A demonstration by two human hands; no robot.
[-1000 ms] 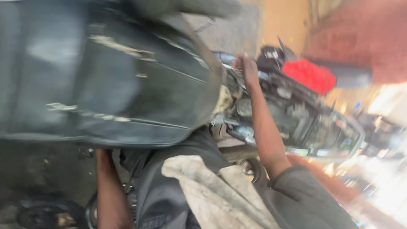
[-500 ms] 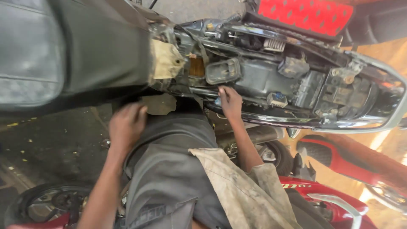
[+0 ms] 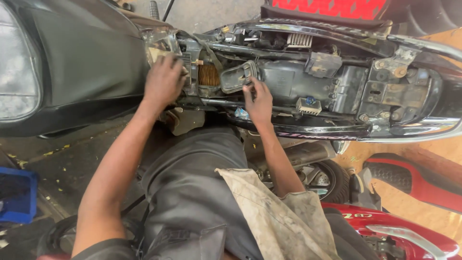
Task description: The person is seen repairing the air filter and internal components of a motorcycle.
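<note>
A motorcycle with its seat off lies across the top of the view, its frame [image 3: 337, 82] and wiring exposed. My left hand [image 3: 163, 82] rests on the front of the open bay, fingers spread against a dirty part beside the black fuel tank [image 3: 72, 62]. My right hand [image 3: 260, 98] touches a dark rounded-rectangular cover [image 3: 236, 77] next to a ribbed orange-brown filter element [image 3: 208, 74]. Whether the right fingers grip the cover I cannot tell. Neither hand holds a tool.
A stained cloth [image 3: 274, 216] lies over my lap in dark trousers. A red motorcycle part [image 3: 409, 178] and a red bike body [image 3: 385, 231] sit at the lower right. A blue crate [image 3: 17, 192] stands on the oily floor at the left. A wheel [image 3: 332, 178] shows below the frame.
My left hand has risen from near my lap to the front of the open bay. My right hand has shifted up to the dark cover. The view has steadied and moved closer.
</note>
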